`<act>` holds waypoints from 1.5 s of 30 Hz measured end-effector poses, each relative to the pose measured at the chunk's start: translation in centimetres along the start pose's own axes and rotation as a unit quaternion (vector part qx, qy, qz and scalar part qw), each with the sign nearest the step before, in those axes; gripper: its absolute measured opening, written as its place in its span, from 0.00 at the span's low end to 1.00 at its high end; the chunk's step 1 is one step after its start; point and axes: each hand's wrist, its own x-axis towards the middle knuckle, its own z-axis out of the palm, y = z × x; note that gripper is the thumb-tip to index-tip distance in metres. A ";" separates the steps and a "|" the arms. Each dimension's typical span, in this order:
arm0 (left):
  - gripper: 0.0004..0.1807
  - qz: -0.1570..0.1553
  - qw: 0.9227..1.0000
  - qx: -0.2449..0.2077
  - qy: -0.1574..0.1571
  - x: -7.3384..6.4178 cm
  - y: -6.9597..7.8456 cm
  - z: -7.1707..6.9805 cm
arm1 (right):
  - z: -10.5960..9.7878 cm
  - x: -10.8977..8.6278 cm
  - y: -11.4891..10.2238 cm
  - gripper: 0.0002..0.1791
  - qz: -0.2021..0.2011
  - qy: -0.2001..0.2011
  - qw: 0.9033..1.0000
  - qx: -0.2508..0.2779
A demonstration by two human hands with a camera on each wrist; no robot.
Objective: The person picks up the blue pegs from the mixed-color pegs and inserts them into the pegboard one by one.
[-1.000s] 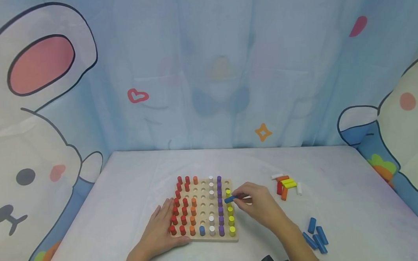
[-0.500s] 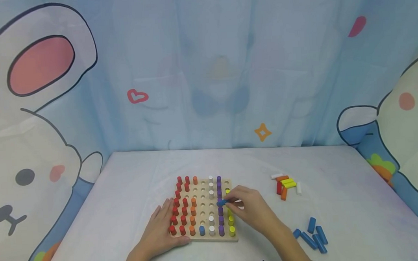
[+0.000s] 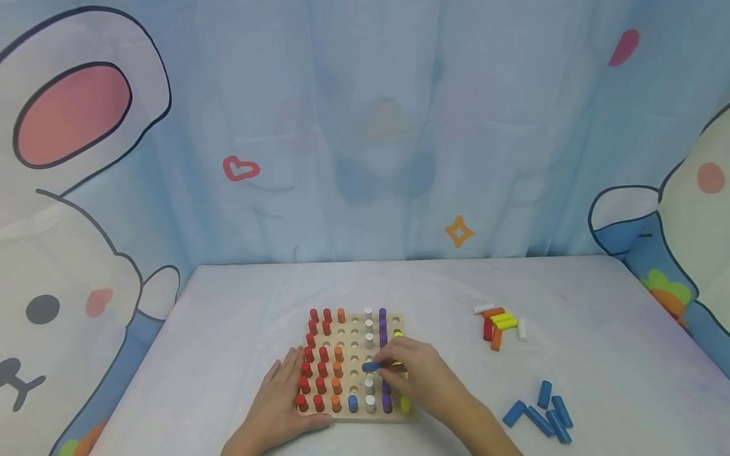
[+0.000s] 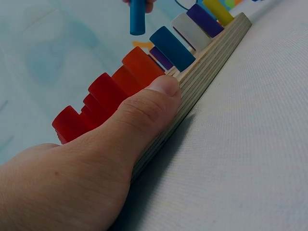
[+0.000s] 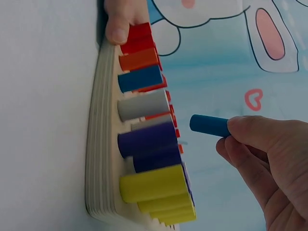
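Observation:
A wooden pegboard lies on the table, with red, orange, white, purple and yellow pegs standing in columns. One blue peg stands in the front row. My left hand rests along the board's left side; its thumb lies on the front edge near the orange peg. Between thumb and fingertips my right hand pinches another blue peg by one end. In the right wrist view, that peg is above the tops of the standing pegs. Some purple and yellow pegs are hidden behind the right hand.
Several loose blue pegs lie on the table to the right of the board. Farther back is a small pile of white, orange, yellow and red pegs. A printed curtain hangs behind the table.
My right hand has moved left and slightly toward me, carrying the blue peg from the yellow column over to the white column. My left hand has stayed in place.

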 end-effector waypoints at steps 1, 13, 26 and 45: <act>0.68 -0.001 1.000 -0.001 0.000 0.0 0.0 0.0 | 0.1 0.0 -0.1 0.09 -0.005 -0.003 1.000 0.000; 0.69 0.000 1.000 -0.002 0.000 0.1 0.0 0.2 | 1.2 -0.3 -0.8 0.08 -0.045 -0.003 0.998 -0.038; 0.69 0.003 1.000 0.001 0.009 0.0 0.0 0.1 | 2.0 -0.2 -1.3 0.05 -0.077 -0.013 0.995 -0.068; 0.69 0.009 1.000 -0.004 0.014 -0.1 -0.1 0.1 | 3.6 -0.3 -1.5 0.07 -0.106 -0.016 0.988 -0.112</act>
